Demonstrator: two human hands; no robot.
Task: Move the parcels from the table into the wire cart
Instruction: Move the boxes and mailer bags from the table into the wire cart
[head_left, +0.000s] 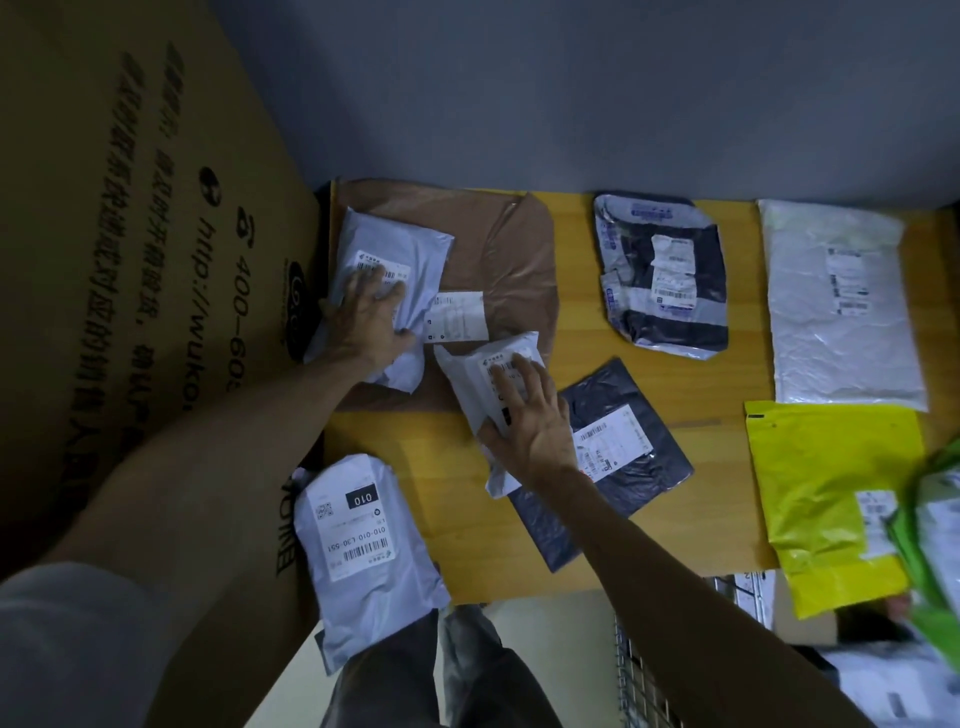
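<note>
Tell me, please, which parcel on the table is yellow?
The yellow parcel at the near right corner of the table, just nearer than the large white parcel. The others are white, grey, black or brown.

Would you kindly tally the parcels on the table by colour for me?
White parcels: 4
Black parcels: 2
Brown parcel: 1
Yellow parcel: 1
Total: 8, leaving out the blurred green thing at the right edge.
</note>
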